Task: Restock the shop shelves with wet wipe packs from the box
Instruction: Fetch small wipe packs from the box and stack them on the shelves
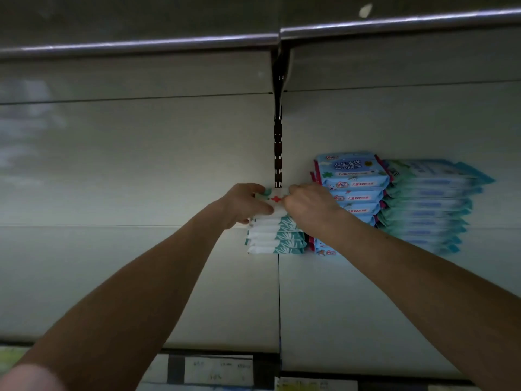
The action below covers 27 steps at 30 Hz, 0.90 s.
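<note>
Placing step: the left hand (242, 206) and right hand (308, 208) each have a grip clamped on one wet wipe pack (274, 199), atop the white-teal stack (275, 239) at the shelf's (141, 277) back edge. Next, I judge: let go and square it.

The pale grey shelf floor (112, 277) looks like painted sheet metal, smooth with a dull sheen. The rounded silver rail (141, 46) above it is bare polished metal, streaked with highlights. The dark slotted upright (278, 148) is matt metal. The white-and-teal wipe pack stack (277, 238) is soft plastic film with a satin finish. The white red-cross pack (275, 199), pinched by the left hand (242, 204) and right hand (307, 206), is the same film. The blue printed pack stack (355, 187) is glossier film. The white price labels (218, 368) look like matt paper.
</note>
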Tool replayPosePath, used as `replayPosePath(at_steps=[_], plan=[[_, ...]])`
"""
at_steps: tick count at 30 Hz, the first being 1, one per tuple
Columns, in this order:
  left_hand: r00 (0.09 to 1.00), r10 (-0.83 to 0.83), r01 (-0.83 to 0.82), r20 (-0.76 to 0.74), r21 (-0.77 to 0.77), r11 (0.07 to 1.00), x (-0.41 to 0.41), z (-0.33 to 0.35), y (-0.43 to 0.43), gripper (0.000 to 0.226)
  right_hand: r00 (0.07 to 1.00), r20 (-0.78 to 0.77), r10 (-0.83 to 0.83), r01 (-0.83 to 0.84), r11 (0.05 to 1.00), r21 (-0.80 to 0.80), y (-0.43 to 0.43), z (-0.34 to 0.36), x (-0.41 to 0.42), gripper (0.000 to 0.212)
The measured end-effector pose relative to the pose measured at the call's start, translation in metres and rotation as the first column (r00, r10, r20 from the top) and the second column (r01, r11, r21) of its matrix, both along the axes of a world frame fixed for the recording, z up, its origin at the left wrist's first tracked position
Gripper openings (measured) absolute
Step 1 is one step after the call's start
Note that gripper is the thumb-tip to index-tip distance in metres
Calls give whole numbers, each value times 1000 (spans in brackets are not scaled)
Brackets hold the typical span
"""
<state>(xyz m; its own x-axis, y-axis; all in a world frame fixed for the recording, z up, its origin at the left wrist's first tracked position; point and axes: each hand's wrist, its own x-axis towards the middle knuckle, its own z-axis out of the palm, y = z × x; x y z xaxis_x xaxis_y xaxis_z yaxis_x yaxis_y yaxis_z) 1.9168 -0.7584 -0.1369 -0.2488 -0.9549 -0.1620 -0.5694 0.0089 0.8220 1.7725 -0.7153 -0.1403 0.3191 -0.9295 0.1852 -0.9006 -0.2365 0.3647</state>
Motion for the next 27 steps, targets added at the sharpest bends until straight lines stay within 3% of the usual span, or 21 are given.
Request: replayPosePath(at_steps=[4, 7, 10, 18, 22, 27], plan=[[999, -24, 30, 45, -138, 990, 0, -5, 0, 59, 998, -62, 20, -22, 999, -37, 2, -7, -6, 45], [956, -124, 175, 266, -176, 969, 0, -8, 1, 73, 998, -50, 27, -30, 998, -58, 0, -12, -6, 48], [905, -80, 195, 417, -240, 951, 5, -11, 0, 73, 999, -7, 50, -51, 996, -72, -1, -12, -4, 48], [881, -49, 210, 470, -296, 932, 4, -12, 1, 66, 998, 45, 34, -32, 999, -41, -1, -9, -3, 44], [850, 54, 177, 523, -382, 907, 3, -14, 4, 63, 999, 34, 5, -3, 998, -55, 3, -6, -2, 41], [799, 88, 252, 594, -465, 849, -6, -17, 9, 50, 999, 41, -32, 34, 999, -38, 6, -8, 2, 46]])
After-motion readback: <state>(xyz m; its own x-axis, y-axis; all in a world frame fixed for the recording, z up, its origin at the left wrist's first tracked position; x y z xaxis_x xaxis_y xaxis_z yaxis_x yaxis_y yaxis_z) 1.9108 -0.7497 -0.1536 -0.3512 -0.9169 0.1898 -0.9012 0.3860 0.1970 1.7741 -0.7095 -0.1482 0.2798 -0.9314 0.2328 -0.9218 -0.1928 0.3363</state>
